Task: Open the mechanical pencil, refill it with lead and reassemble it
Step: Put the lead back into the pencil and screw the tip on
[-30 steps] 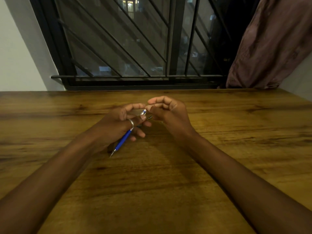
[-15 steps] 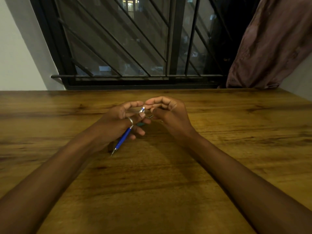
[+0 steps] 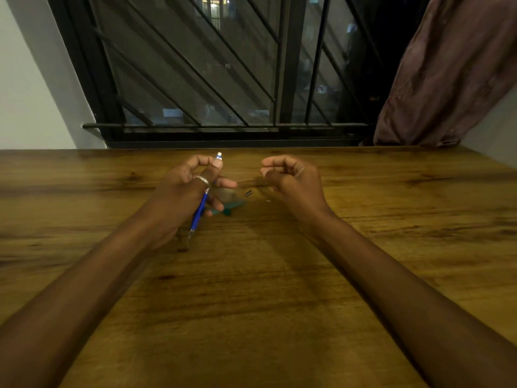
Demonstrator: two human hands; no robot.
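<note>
My left hand (image 3: 181, 189) grips a blue mechanical pencil (image 3: 199, 211). Its tip points down towards me and its white and silver top end sticks up past my thumb. My right hand (image 3: 291, 177) hovers to the right of the pencil, apart from it, with its fingers curled and thumb and forefinger pinched together. I see nothing between them. A small dark cap (image 3: 248, 193) lies on the table between my hands. A teal lead case (image 3: 230, 207) lies by my left fingers, partly hidden by them.
A tiny pale piece (image 3: 268, 201) lies on the wooden table (image 3: 251, 289) near the cap. A barred window (image 3: 223, 79) and a brown curtain (image 3: 447, 74) stand behind the table's far edge.
My right hand has drawn away to the right from the pencil's top end. My left hand has tilted the pencil more upright. The cap and the case now show between my hands.
</note>
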